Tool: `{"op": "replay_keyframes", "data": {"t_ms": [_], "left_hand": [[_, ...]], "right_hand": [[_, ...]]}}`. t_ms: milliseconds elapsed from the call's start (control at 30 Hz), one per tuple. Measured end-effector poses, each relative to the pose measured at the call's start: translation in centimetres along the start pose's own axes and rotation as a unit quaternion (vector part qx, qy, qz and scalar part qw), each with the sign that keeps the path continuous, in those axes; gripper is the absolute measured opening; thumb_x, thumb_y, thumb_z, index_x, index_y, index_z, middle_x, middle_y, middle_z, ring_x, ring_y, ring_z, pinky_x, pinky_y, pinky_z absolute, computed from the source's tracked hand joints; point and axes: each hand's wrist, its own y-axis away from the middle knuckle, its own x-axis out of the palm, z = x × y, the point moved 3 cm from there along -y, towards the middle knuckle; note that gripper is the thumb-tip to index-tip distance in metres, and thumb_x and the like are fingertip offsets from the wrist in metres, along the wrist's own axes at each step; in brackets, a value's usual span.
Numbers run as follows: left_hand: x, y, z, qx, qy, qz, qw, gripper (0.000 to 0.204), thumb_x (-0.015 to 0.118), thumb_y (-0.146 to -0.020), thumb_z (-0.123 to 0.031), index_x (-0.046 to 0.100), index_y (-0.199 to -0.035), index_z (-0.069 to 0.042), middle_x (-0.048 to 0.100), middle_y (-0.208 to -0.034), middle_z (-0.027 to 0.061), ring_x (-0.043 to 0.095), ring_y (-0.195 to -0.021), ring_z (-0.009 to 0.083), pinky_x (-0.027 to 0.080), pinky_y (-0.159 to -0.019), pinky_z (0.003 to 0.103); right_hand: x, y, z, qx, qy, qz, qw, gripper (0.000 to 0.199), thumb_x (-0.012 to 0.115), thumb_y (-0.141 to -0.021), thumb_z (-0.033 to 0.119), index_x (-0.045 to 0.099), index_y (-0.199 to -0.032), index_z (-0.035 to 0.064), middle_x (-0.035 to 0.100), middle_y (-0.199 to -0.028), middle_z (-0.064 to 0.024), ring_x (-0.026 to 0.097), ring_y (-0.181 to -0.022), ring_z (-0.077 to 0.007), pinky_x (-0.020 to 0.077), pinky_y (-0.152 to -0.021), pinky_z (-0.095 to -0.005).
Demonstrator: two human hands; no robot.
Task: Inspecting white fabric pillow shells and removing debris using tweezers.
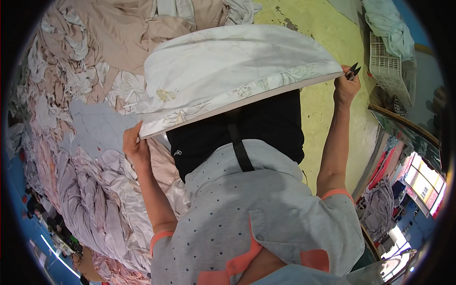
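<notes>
A white cloth with a pale leaf print [237,57] is stretched between my two hands, its near edge pulled straight and bordered by a thin beige band. My left hand [136,145] grips the near left corner, fingers closed on the fabric. At the opposite corner my right hand [347,88] is closed on the cloth edge. Small dark thread snips [353,71] are also held in that right hand, their blades pointing up and away. The cloth spreads outward beyond my lap, over the floor side.
Heaps of beige fabric [123,33] and pale grey and pink satin [104,190] lie to the left. The yellow floor [327,128] shows worn patches. A white plastic basket [392,66] with light cloth on it stands at the far right, near a dark-edged table [403,121].
</notes>
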Motion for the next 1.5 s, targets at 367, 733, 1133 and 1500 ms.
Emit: {"op": "replay_keyframes", "data": {"t_ms": [367,733,1133,1500], "left_hand": [[-0.5,-1.1,0.5,-0.055,0.035,0.081,0.995,0.036,0.06,-0.073,0.003,0.068,-0.106,-0.006,0.058,-0.091,0.0096,0.056,-0.085,0.0223,0.045,-0.077,0.029],[0.0,-1.9,0.9,-0.056,0.03,0.094,0.994,0.029,0.065,-0.077,-0.002,0.069,-0.105,-0.006,0.059,-0.092,0.0086,0.056,-0.086,0.0209,0.044,-0.078,0.028],[3.9,-5.3,4.9,-0.406,0.481,0.055,0.775,0.018,0.062,-0.087,-0.016,0.065,-0.087,0.002,0.064,-0.082,0.003,0.056,-0.074,0.0099,0.043,-0.071,0.024],[5.1,-4.9,6.7,-0.38,0.489,0.05,0.784,0.015,0.062,-0.089,-0.014,0.067,-0.085,0.0,0.064,-0.08,-0.001,0.054,-0.071,0.0058,0.042,-0.068,0.021]], "right_hand": [[-0.7,-0.7,0.6,0.023,0.041,0.032,0.998,0.012,0.064,-0.082,-0.002,0.058,-0.089,0.0055,0.063,-0.082,-0.0026,0.048,-0.054,-0.0036,0.0339,-0.046,-0.0165],[-0.1,-1.4,1.1,0.03,0.05,0.023,0.998,0.006,0.066,-0.08,0.0,0.062,-0.085,0.0011,0.053,-0.063,0.0035,0.042,-0.048,-0.0025,0.0292,-0.043,-0.0183],[0.6,-7.2,1.1,0.263,0.032,0.217,0.94,0.019,0.061,-0.075,0.002,0.061,-0.094,-0.0007,0.047,-0.062,0.0066,0.036,-0.045,-0.0014,0.0242,-0.042,-0.0181],[1.9,-8.2,-0.9,0.276,0.077,0.171,0.943,0.031,0.063,-0.074,0.003,0.06,-0.105,0.0,0.048,-0.064,0.0063,0.033,-0.044,-0.002,0.0224,-0.041,-0.0185]]}}
